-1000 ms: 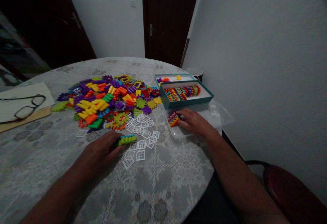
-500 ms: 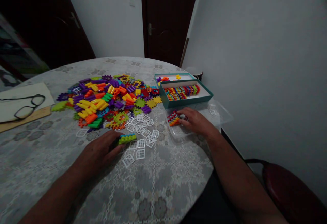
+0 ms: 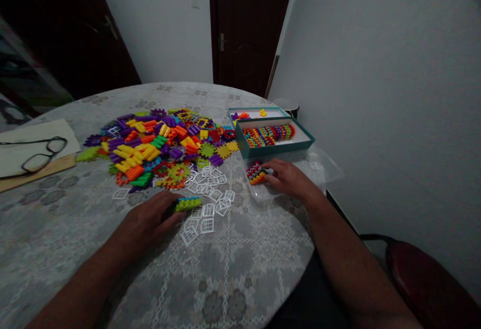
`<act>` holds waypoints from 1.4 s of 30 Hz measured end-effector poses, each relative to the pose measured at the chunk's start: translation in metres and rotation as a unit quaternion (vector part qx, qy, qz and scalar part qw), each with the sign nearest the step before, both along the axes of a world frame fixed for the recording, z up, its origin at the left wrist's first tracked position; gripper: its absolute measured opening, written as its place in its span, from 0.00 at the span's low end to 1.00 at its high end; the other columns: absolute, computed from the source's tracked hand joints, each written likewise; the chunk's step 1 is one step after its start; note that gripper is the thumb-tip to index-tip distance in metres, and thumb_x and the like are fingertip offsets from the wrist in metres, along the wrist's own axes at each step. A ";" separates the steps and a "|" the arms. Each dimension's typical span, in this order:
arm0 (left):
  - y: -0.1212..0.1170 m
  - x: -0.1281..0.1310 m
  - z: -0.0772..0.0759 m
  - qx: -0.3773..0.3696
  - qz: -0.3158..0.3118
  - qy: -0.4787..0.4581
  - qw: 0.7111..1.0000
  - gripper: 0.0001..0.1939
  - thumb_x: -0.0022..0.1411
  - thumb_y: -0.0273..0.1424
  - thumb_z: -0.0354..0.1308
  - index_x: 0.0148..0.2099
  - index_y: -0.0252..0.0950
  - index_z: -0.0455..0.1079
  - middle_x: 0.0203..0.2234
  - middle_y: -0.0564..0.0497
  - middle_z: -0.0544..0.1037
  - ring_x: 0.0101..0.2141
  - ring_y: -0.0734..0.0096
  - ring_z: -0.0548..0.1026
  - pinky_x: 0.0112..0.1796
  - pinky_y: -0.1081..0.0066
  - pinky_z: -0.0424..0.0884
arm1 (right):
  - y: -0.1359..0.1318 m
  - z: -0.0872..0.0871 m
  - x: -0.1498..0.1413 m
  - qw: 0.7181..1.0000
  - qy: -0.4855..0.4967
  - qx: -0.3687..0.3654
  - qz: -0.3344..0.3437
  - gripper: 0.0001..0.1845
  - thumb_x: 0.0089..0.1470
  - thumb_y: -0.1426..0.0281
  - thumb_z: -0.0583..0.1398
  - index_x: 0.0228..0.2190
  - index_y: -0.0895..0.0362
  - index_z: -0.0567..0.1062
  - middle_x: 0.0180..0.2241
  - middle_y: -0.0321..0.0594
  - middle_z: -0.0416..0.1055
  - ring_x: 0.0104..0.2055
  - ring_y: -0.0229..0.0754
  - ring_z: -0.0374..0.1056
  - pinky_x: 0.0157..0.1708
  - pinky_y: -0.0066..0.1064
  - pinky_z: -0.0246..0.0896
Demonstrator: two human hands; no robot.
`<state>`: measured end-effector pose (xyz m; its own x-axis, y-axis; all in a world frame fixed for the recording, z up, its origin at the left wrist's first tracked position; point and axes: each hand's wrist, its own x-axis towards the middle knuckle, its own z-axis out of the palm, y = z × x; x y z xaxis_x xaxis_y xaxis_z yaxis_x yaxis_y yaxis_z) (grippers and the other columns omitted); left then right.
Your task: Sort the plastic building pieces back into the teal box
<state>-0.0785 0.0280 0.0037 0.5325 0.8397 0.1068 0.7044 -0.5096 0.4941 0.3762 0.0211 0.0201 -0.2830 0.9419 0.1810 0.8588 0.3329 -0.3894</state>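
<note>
My left hand (image 3: 148,219) rests on the table near its front and grips a short row of joined green, blue and yellow blocks (image 3: 188,203). My right hand (image 3: 287,178) lies in a clear plastic tray (image 3: 323,169) at the right, its fingers closed on a small cluster of red, yellow and dark blocks (image 3: 256,173). Several white lattice window pieces (image 3: 206,194) lie scattered between my two hands.
A big heap of coloured plastic blocks (image 3: 158,143) covers the table's middle. A teal box (image 3: 276,143) holds a row of joined blocks; its lid lies behind. Glasses (image 3: 35,153) rest on papers at the left. A dark red chair (image 3: 424,274) stands at the lower right.
My right hand has shifted slightly on the small cluster in the tray. My left hand and its row of blocks stay where they were.
</note>
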 end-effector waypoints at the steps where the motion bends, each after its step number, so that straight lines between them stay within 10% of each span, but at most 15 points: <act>1: 0.001 0.000 -0.001 0.001 -0.001 0.000 1.000 0.19 0.74 0.48 0.59 0.56 0.42 0.79 0.46 0.43 0.84 0.43 0.54 0.83 0.46 0.58 0.78 | 0.000 0.000 0.000 1.000 0.000 0.000 -0.002 0.17 0.69 0.71 0.65 0.57 0.50 0.81 0.52 0.46 0.80 0.48 0.48 0.78 0.53 0.43 0.74; 11: -0.008 0.022 0.019 0.059 -0.003 -0.075 0.995 0.18 0.74 0.46 0.61 0.56 0.41 0.77 0.40 0.46 0.84 0.35 0.60 0.81 0.39 0.62 0.78 | 0.002 0.001 -0.002 1.000 0.019 -0.003 -0.016 0.15 0.69 0.72 0.66 0.55 0.51 0.82 0.52 0.47 0.82 0.46 0.47 0.78 0.51 0.41 0.73; 17: -0.006 0.108 0.057 0.109 -0.066 -0.087 0.988 0.14 0.76 0.43 0.61 0.53 0.40 0.76 0.42 0.46 0.83 0.40 0.59 0.81 0.44 0.61 0.78 | 0.003 0.010 -0.007 0.999 0.006 -0.029 -0.024 0.10 0.66 0.74 0.67 0.48 0.53 0.83 0.47 0.44 0.84 0.47 0.48 0.78 0.48 0.37 0.70; 26: 0.013 0.220 0.046 0.136 -0.099 0.101 0.981 0.16 0.71 0.37 0.68 0.58 0.40 0.77 0.47 0.42 0.86 0.50 0.47 0.79 0.49 0.54 0.71 | 0.011 0.012 0.003 0.998 0.032 -0.057 -0.019 0.12 0.65 0.73 0.69 0.50 0.53 0.84 0.42 0.42 0.86 0.42 0.45 0.79 0.42 0.33 0.66; 42: 0.008 0.244 0.045 0.151 -0.049 0.171 0.972 0.12 0.69 0.37 0.68 0.53 0.40 0.77 0.48 0.40 0.85 0.53 0.41 0.75 0.46 0.51 0.65 | 0.004 0.008 0.024 0.997 0.056 -0.049 -0.008 0.14 0.66 0.73 0.65 0.52 0.51 0.85 0.49 0.42 0.86 0.48 0.48 0.81 0.49 0.35 0.70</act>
<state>0.1658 0.0358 0.0486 0.6569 0.7402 0.1435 0.7413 -0.6688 0.0565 0.4000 0.0246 0.0280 -0.2510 0.9609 0.1170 0.8125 0.2748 -0.5141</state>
